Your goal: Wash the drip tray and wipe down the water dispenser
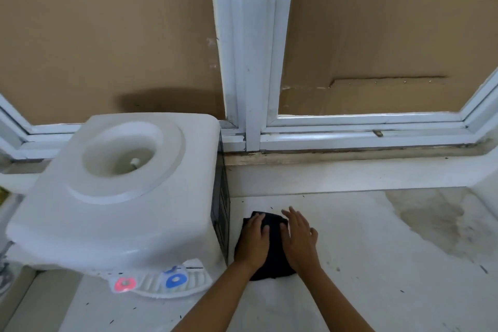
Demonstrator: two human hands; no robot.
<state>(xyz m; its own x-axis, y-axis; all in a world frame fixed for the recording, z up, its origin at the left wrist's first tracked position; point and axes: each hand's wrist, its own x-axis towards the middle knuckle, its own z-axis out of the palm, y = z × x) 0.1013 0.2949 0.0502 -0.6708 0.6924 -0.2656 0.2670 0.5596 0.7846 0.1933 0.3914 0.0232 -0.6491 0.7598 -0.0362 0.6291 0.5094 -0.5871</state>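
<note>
A white table [350, 264] is carrying the dispenser [116, 191], which is standing at the left against the window frame [250, 48], its red tap [125, 283] and blue tap [175, 280] facing the viewer. Just beside its right side a dark cloth [272, 250] is lying flat. Both forearms are reaching forward side by side: the left hand [253, 240] and right hand [299, 240] are pressing down on the cloth, palms down, fingers straight, gripping nothing.
</note>
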